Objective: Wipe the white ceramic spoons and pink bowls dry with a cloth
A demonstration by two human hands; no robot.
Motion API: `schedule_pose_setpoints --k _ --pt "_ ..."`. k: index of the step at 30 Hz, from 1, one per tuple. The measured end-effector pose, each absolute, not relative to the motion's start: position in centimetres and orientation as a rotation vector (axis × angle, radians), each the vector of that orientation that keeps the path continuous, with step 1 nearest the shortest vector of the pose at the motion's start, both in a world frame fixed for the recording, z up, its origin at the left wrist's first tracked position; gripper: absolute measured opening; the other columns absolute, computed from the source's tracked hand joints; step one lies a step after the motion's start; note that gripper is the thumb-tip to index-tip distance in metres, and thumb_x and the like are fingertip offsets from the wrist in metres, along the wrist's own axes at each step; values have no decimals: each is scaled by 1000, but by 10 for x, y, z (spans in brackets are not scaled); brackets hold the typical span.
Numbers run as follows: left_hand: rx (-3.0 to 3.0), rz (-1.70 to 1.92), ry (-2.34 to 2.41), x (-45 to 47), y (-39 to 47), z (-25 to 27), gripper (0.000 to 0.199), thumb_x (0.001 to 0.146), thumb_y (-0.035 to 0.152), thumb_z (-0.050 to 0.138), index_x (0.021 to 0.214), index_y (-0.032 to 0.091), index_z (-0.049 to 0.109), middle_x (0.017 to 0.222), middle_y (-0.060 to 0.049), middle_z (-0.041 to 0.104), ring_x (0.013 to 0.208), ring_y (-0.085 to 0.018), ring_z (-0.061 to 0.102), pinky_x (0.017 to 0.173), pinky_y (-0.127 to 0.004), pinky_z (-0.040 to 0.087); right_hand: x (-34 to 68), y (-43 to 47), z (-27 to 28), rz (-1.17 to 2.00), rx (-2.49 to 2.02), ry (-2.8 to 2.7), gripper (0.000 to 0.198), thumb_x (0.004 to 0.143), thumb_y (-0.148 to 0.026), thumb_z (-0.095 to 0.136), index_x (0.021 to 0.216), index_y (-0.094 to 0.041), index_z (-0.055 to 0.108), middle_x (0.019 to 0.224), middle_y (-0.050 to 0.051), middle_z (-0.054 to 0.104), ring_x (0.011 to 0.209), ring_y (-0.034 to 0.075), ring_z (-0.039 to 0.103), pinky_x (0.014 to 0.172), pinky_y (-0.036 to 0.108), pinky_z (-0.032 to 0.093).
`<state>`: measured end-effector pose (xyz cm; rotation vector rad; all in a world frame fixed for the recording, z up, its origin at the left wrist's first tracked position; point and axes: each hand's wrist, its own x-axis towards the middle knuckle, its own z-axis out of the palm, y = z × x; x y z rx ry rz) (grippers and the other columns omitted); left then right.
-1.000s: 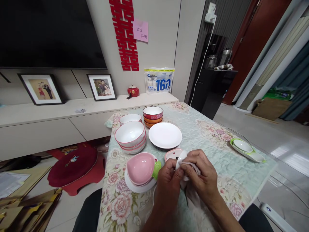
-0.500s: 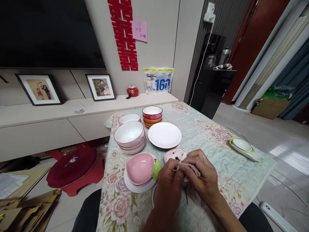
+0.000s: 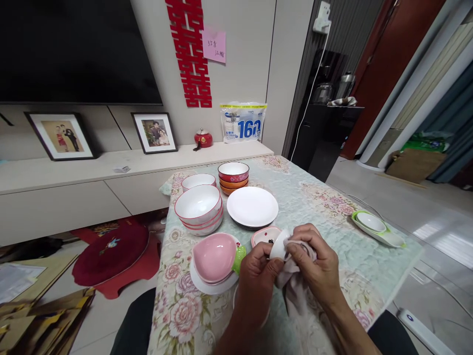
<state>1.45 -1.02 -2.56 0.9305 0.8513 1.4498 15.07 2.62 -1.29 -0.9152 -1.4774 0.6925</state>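
Observation:
My left hand (image 3: 257, 278) pinches a small white dish (image 3: 280, 245) by its edge, tilted on its side. Bunched in my right hand (image 3: 320, 264) is a greyish-pink cloth (image 3: 293, 288), pressed against the dish's right side with its loose end hanging down. Just behind the hands lies a pale dish with red dots (image 3: 261, 235), partly covered by them. To the left, a pink strawberry-shaped bowl (image 3: 213, 257) with a green leafy end rests on a white plate (image 3: 202, 286). Another white rim shows beside my left wrist, mostly hidden.
Farther back stand stacked red-rimmed white bowls (image 3: 198, 207), a stack of red and orange bowls (image 3: 233, 177) and stacked plates (image 3: 252, 207). Green-edged dishes (image 3: 380, 231) lie near the right edge of the flowered tablecloth (image 3: 306, 202). A red stool (image 3: 111, 251) stands left.
My right hand and the cloth have shifted slightly right, uncovering more of the white dish. The cloth now hangs lower. My left hand stays almost in place.

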Motion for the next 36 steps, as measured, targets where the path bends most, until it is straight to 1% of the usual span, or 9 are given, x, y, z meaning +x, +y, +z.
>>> schedule_pose_setpoints --k 3,7,11,15,19,23,28,30,36 --pt "882 1461 815 16 -11 -23 17 79 26 75 75 16 63 62 5 54 58 -10 42 56 -22 33 153 31 -18 851 -920 -1373 13 86 -36 72 85 -23 71 91 3 64 84 19 59 74 28 46" --pt "772 1487 761 17 -11 -22 22 74 27 82 73 16 63 65 4 59 60 -9 45 58 -21 36 156 39 -26 1347 -923 -1093 33 86 -49 71 105 -23 69 79 2 66 66 17 58 61 27 47" --pt "811 1380 757 12 -10 -21 25 76 34 81 77 16 64 69 0 66 64 -12 55 62 -23 42 158 39 -22 1421 -910 -947 33 79 -49 78 89 -20 68 70 -1 63 59 13 54 55 23 45" --pt "905 1341 810 4 -8 -21 26 79 38 78 86 16 66 72 -2 69 66 -15 60 64 -26 47 161 34 -19 1412 -950 -1029 32 79 -47 80 86 -19 68 68 -1 62 57 12 53 53 22 42" --pt "1034 1305 879 -1 -9 -24 23 84 37 73 84 15 65 69 0 64 64 -14 57 61 -25 43 160 34 -23 1324 -961 -1213 25 84 -44 75 90 -20 69 76 0 64 64 14 55 59 24 43" --pt "1056 1349 880 2 -13 -24 19 87 33 69 80 17 61 66 2 58 59 -12 49 56 -25 37 154 34 -21 893 -977 -1351 15 87 -37 72 85 -23 69 96 2 62 89 18 59 77 28 45" --pt "992 1481 894 10 -15 -18 11 82 25 71 77 17 65 73 1 62 66 -14 53 62 -25 43 143 22 -9 506 -1005 -1560 2 89 -23 70 88 -24 69 85 0 61 82 17 58 73 29 45" --pt "996 1505 886 11 -14 -16 10 81 23 72 76 16 67 76 0 65 72 -15 56 68 -26 46 142 16 -5 408 -928 -1694 6 89 -19 69 89 -25 71 84 1 64 82 18 60 73 30 46" --pt "962 1476 830 9 -14 -19 10 80 22 73 75 17 66 71 2 60 65 -13 52 61 -24 41 148 23 -8 550 -1003 -1576 5 89 -28 69 87 -23 71 84 1 66 77 19 61 69 29 47"
